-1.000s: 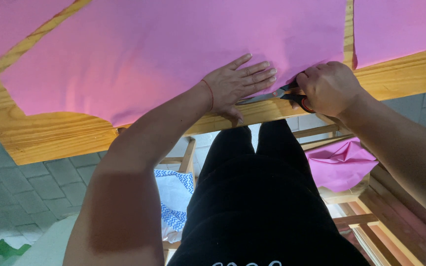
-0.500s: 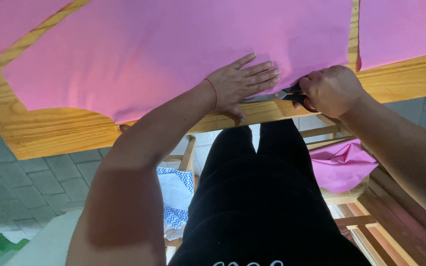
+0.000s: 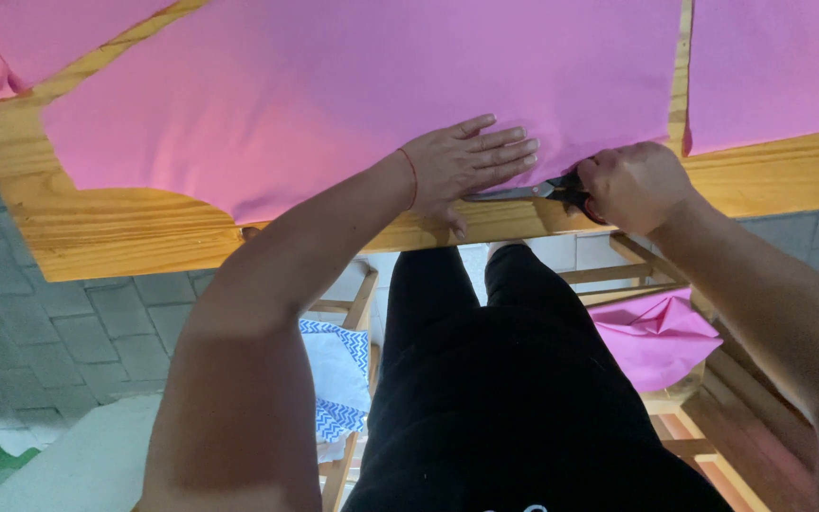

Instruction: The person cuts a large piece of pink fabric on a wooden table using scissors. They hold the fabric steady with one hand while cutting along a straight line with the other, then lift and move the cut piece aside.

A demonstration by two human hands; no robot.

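A large sheet of pink fabric (image 3: 353, 85) lies spread over a wooden table (image 3: 97, 228). My left hand (image 3: 471, 161) presses flat on the fabric near its front edge, fingers spread and pointing right. My right hand (image 3: 632, 185) is closed around the dark handles of a pair of scissors (image 3: 523, 192). The metal blades point left, under the fabric's edge, just below my left fingers.
Another pink fabric piece (image 3: 774, 66) lies at the right of the table, and one more (image 3: 11, 47) at the far left. Below the table are a crumpled pink cloth (image 3: 656, 337), a blue-and-white patterned cloth (image 3: 338, 374) and wooden frames. The floor is grey tile.
The view has shifted slightly. Both hands stay at the fabric's front edge, with the scissors in much the same place.
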